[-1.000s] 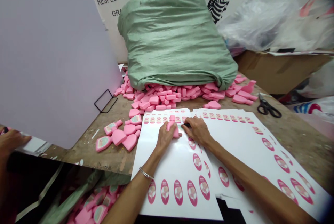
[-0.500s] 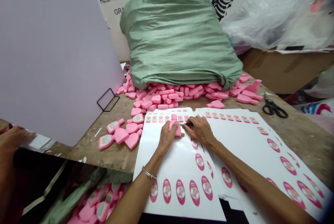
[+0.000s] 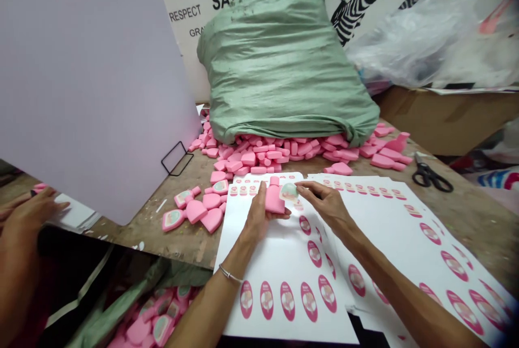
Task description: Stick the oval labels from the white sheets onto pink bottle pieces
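Observation:
My left hand [image 3: 259,208] holds a small pink bottle [image 3: 274,198] upright over the sticker sheets, thumb along its side. A pale green and pink sticker [image 3: 288,192] hangs just right of the bottle, pinched in the fingertips of my right hand [image 3: 320,196]. I cannot make out whether the sticker touches the bottle. Beneath both hands lies a white sheet of stickers [image 3: 259,253] with pink ovals along its edges. To the left are several pink bottles [image 3: 197,210], some bearing a green label.
More pink bottles [image 3: 259,159] spill from a green sack [image 3: 284,67] at the back. Black scissors [image 3: 432,175] lie at right, beside more sticker sheets [image 3: 377,229]. A tall pale panel [image 3: 89,83] stands at left, with another person's hand [image 3: 32,213] near it.
My right hand held a small black tool near the bottle; now a sticker is in its fingertips and the tool is out of sight. The view has shifted slightly.

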Demonstrator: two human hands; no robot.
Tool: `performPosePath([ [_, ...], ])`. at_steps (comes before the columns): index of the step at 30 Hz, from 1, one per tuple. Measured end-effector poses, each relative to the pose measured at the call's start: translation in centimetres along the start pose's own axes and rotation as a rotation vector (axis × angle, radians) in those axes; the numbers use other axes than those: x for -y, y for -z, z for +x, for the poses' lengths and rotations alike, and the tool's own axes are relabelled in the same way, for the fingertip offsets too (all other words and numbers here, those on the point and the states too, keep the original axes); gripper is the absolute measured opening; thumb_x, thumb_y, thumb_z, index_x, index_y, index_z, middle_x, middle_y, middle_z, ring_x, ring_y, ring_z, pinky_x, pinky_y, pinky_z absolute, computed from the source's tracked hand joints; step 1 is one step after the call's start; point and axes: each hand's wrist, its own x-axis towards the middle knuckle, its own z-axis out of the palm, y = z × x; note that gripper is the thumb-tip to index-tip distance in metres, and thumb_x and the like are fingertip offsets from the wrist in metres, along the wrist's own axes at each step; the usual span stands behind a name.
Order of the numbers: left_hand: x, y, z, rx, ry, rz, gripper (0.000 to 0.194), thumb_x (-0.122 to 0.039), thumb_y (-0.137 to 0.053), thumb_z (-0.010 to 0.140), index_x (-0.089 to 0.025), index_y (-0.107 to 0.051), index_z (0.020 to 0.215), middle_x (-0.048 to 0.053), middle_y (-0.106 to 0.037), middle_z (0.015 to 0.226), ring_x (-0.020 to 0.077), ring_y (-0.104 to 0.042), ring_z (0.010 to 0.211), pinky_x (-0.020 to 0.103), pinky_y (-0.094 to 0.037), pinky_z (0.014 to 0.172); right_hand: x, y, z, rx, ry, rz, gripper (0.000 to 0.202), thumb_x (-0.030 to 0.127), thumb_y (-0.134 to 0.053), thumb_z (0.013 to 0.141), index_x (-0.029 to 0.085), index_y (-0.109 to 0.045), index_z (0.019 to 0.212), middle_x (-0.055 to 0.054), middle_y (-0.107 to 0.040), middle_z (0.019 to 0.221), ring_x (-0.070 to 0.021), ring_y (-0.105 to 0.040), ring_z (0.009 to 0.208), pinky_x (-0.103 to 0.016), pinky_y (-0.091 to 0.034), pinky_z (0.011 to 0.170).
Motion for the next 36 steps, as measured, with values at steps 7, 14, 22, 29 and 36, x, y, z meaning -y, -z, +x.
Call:
performPosePath([
  [7,-1.0,-0.5,-2.0,0.034,-0.006,-0.098,0.06,-0.06,-0.036,0.087,-0.009,-0.065,0.095,0.009,-0.067,0.074,0.0188,-0.065,0.058,0.033,-0.056,0.055,3.0,-1.2,-1.5,0.063,0.026,0.032,0.031,0.046,-0.064,0.077,0.019,-0.074,0.09,-0.004,-0.073,0.092,-0.0226,-0.066,0.084,-0.032,-0.051,0.075],
  [14,-1.4,-0.8,-2.6,0.021,-0.022,-0.102,0.059,-0.059,-0.033,0.089,-0.008,-0.064,0.094,0.009,-0.066,0.07,0.0197,-0.065,0.059,0.033,-0.056,0.056,3.7,-1.7,-2.0,0.077,0.035,0.034,0.03,0.043,-0.063,0.078,0.019,-0.074,0.093,-0.003,-0.073,0.086,-0.0216,-0.066,0.081,-0.031,-0.051,0.073],
  [22,-1.6,-0.9,-2.6,0.027,-0.042,-0.101,0.059,-0.06,-0.034,0.088,-0.009,-0.064,0.093,0.008,-0.066,0.071,0.0188,-0.065,0.059,0.035,-0.057,0.058,3.7,-2.0,-1.9,0.048,0.071,0.04,0.025,0.041,-0.063,0.079,0.02,-0.073,0.087,-0.003,-0.073,0.087,-0.0203,-0.066,0.081,-0.03,-0.05,0.074],
  [29,-1.9,-0.7,-2.9,0.139,-0.093,-0.065,0.03,-0.038,-0.061,0.081,-0.012,-0.059,0.096,0.005,-0.063,0.082,0.0182,-0.066,0.07,0.038,-0.057,0.071,3.2,-2.2,-1.8,-0.054,0.213,-0.183,0.023,0.04,-0.06,0.082,0.021,-0.07,0.088,-0.004,-0.071,0.087,-0.0202,-0.063,0.078,-0.034,-0.049,0.073],
  [36,-2.5,-0.7,-4.3,0.238,-0.003,-0.003,0.028,-0.02,-0.066,0.076,-0.013,-0.053,0.1,0.007,-0.061,0.091,0.0201,-0.065,0.082,0.038,-0.056,0.075,3.4,-1.8,-0.7,-0.034,0.17,-0.298,0.052,0.051,-0.071,0.066,0.021,-0.061,0.107,-0.008,-0.067,0.102,-0.0253,-0.061,0.094,-0.04,-0.047,0.085],
])
